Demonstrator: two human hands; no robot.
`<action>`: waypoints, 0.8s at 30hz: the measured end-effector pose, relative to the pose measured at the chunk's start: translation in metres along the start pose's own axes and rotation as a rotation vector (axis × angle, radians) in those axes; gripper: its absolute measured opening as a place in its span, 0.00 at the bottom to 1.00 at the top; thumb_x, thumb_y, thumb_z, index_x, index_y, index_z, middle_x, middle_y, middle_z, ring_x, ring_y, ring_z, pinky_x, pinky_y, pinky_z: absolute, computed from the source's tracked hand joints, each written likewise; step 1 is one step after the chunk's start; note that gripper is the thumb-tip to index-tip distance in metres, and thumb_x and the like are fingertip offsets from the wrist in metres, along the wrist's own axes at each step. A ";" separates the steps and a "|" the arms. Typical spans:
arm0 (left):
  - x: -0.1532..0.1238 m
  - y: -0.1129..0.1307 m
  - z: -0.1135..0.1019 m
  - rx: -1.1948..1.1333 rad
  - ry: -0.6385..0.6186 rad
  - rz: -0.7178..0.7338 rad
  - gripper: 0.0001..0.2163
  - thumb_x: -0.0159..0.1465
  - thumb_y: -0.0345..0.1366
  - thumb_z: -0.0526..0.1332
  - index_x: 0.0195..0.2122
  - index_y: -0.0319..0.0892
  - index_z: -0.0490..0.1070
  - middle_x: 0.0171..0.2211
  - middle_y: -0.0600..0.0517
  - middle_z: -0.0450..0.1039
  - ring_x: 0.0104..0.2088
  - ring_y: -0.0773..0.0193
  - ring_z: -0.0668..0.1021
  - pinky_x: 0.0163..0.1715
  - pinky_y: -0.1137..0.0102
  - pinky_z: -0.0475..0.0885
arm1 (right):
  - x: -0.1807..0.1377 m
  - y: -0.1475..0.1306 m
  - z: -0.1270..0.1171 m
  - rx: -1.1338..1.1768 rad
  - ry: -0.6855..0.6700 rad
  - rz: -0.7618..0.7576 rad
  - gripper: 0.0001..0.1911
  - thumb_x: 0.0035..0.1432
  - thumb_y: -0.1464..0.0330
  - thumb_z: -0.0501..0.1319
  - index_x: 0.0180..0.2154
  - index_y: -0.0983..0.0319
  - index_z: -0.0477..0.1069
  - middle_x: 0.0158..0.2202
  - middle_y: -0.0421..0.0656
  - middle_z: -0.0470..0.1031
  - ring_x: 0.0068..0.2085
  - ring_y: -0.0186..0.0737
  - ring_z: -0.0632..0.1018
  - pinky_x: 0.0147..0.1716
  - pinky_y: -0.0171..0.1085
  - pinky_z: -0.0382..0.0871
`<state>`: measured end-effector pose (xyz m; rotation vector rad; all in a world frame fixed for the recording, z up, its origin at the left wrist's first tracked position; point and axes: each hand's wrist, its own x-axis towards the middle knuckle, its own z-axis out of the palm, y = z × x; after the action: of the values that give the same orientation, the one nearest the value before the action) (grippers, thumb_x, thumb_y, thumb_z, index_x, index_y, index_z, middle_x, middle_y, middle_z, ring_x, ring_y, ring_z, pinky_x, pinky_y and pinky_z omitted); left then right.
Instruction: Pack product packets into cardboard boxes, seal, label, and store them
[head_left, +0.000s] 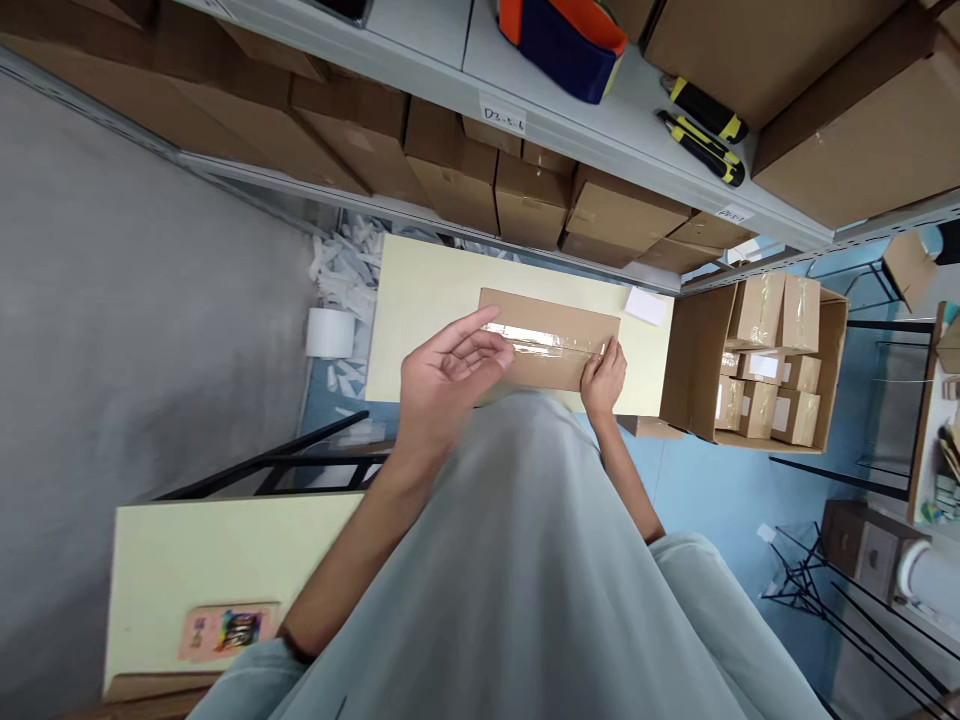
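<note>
A flat brown cardboard box [547,372] lies on the cream tabletop [427,290], with a strip of shiny clear tape [532,340] running along its upper face. My right hand [604,378] grips the box at its right end, fingers over the edge. Over the left end is my left hand [465,365], its fingers loosely bent and apart from the thumb, with nothing visible in it. Whether it touches the box I cannot tell. A small white paper [646,305] lies on the table beyond my right hand.
A large open carton [697,370] of small taped boxes stands to the right. Overhead, a metal shelf [442,60] carries cartons, a tape dispenser [566,45] and two utility knives [705,135]. White scraps [349,265] and a white roll [330,333] are at left. A pink packet [229,630] lies lower left.
</note>
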<state>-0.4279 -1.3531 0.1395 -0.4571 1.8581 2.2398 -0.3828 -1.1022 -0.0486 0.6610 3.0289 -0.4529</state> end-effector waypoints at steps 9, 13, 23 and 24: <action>-0.001 0.004 0.000 -0.038 -0.031 -0.006 0.25 0.56 0.39 0.77 0.57 0.45 0.82 0.37 0.51 0.82 0.41 0.61 0.83 0.52 0.62 0.79 | -0.001 0.010 0.012 0.069 0.093 -0.053 0.32 0.78 0.63 0.44 0.76 0.70 0.54 0.71 0.65 0.66 0.71 0.57 0.67 0.68 0.57 0.67; -0.002 0.004 -0.001 -0.055 -0.045 0.003 0.24 0.56 0.38 0.77 0.55 0.45 0.83 0.37 0.51 0.82 0.41 0.61 0.83 0.52 0.62 0.79 | -0.001 0.011 0.012 0.074 0.093 -0.050 0.32 0.78 0.64 0.44 0.76 0.69 0.54 0.71 0.65 0.66 0.71 0.56 0.67 0.68 0.58 0.67; -0.005 0.006 -0.002 -0.065 -0.045 -0.028 0.24 0.55 0.37 0.76 0.54 0.45 0.83 0.36 0.51 0.82 0.41 0.60 0.84 0.53 0.61 0.79 | -0.002 0.010 0.012 0.074 0.092 -0.047 0.32 0.78 0.64 0.44 0.75 0.71 0.55 0.71 0.66 0.66 0.71 0.57 0.67 0.68 0.58 0.67; -0.006 0.006 -0.003 -0.067 -0.046 -0.033 0.24 0.55 0.37 0.76 0.54 0.45 0.83 0.37 0.51 0.82 0.42 0.60 0.84 0.53 0.60 0.79 | -0.002 0.010 0.012 0.073 0.091 -0.048 0.32 0.78 0.64 0.44 0.75 0.71 0.55 0.71 0.66 0.65 0.71 0.57 0.67 0.68 0.58 0.67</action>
<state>-0.4246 -1.3565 0.1470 -0.4401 1.7456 2.2769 -0.3777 -1.0975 -0.0625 0.6294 3.1330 -0.5519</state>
